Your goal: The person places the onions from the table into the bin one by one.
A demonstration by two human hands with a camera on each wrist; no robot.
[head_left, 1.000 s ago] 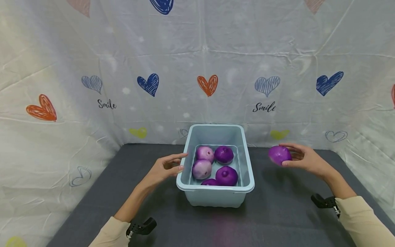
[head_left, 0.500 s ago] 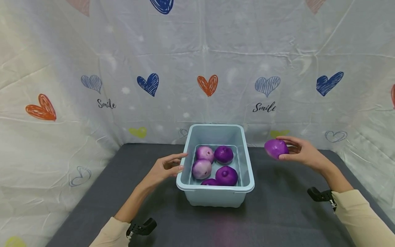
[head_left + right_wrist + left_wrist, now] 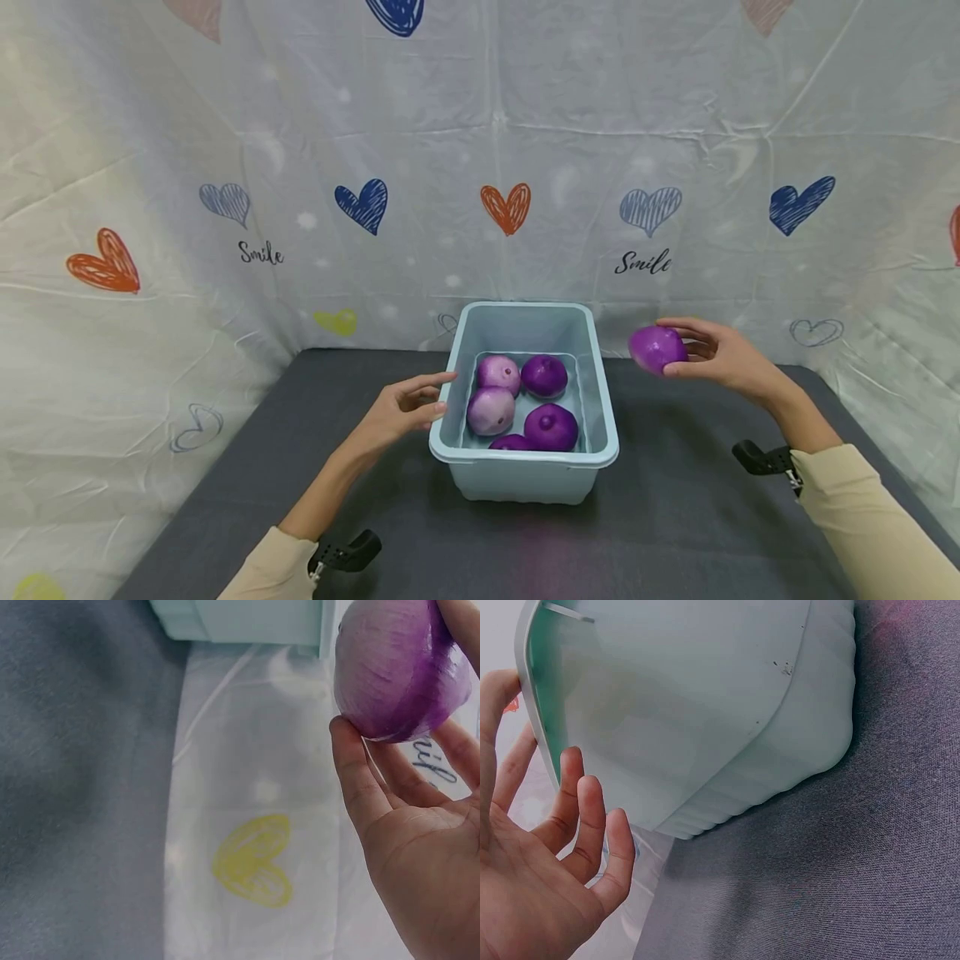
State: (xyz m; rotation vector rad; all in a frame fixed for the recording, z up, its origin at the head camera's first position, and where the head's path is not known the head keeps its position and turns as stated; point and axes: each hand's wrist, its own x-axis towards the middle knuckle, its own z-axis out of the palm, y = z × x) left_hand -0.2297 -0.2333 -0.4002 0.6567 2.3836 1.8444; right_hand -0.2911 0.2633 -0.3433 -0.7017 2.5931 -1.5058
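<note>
My right hand [image 3: 723, 358] holds a purple onion [image 3: 656, 349] in its fingertips, raised above the table to the right of a pale blue bin [image 3: 523, 482]. In the right wrist view, fingers and thumb pinch the glossy onion [image 3: 397, 671] from both sides. Several onions lie in the bin: two pale ones on the left, such as the pale onion [image 3: 491, 411], and darker ones such as the dark onion [image 3: 551, 427]. One near the front wall is partly hidden. My left hand [image 3: 393, 410] touches the bin's left rim, its lower fingers loosely bent beside the outer wall [image 3: 682, 697].
A dark grey cloth [image 3: 660, 517] covers the table. Behind and at both sides hangs a white curtain [image 3: 420, 275] printed with hearts and "Smile". Black straps [image 3: 765, 458] with cameras sit on both wrists.
The right hand has carried the onion up and to the left, nearer the bin. The left hand and the onions inside the bin have stayed where they were.
</note>
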